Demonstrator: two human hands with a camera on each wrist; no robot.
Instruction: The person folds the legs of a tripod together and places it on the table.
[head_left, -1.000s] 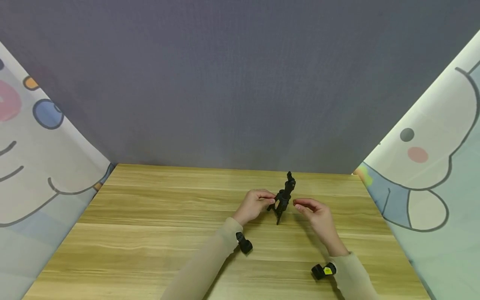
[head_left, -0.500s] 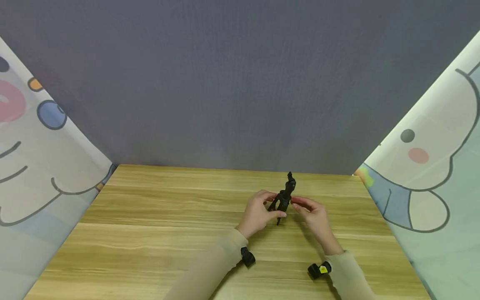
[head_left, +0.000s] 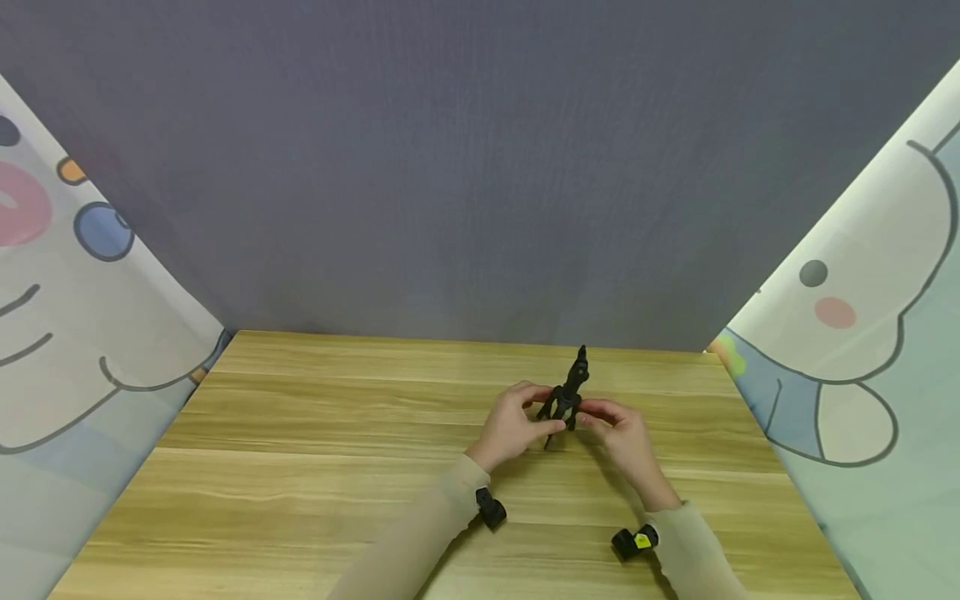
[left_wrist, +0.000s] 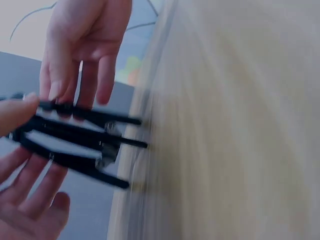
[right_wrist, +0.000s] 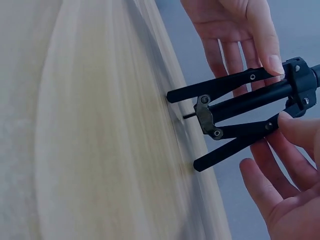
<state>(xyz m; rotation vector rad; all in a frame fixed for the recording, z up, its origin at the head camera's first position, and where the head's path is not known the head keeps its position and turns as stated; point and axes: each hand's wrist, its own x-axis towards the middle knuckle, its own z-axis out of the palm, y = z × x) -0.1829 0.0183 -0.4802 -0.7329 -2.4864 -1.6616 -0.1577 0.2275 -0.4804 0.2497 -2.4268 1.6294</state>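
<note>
Currently, your left hand and right hand pinch the black tripod from either side, thumb and fingers barely parted around its legs. It's right of centre, toward the counter's far edge; more room stretches left.

the left hand and right hand face each other, thumbs and bent fingers pinching, with the left forearm and right forearm angled inward.

Soft light casts faint shadows on the tabletop, blurred in both wrist views.
</note>
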